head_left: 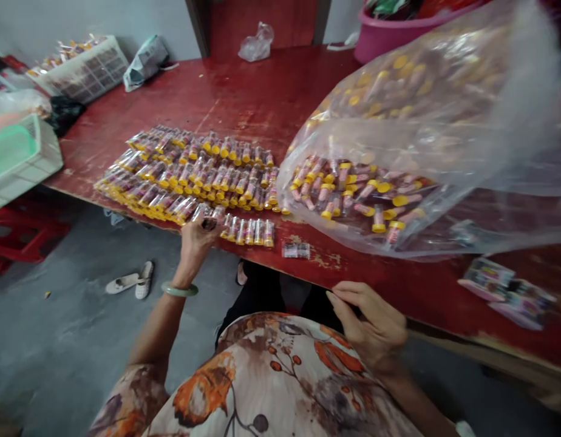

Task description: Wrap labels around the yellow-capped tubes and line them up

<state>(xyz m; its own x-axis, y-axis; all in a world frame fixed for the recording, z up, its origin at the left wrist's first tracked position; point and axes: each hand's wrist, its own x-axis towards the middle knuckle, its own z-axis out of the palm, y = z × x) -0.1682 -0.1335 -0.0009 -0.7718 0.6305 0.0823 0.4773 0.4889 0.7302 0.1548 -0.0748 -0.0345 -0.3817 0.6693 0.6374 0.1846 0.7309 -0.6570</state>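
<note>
Head view: on the red surface (pixel 180 91), the short row of yellow-capped tubes (pixel 249 232) runs rightward from the nearer left hand (pixel 195 240), each tube's long axis pointing bodyward. Whether its fingers grip, I cannot tell; the right hand's (pixel 378 328) are narrowed, seemingly empty.

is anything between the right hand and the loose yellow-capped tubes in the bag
Yes. The near side of the clear plastic bag lies between the right hand and the loose tubes. Before it there is only bare red table, with nothing visible standing on that stretch.
</note>
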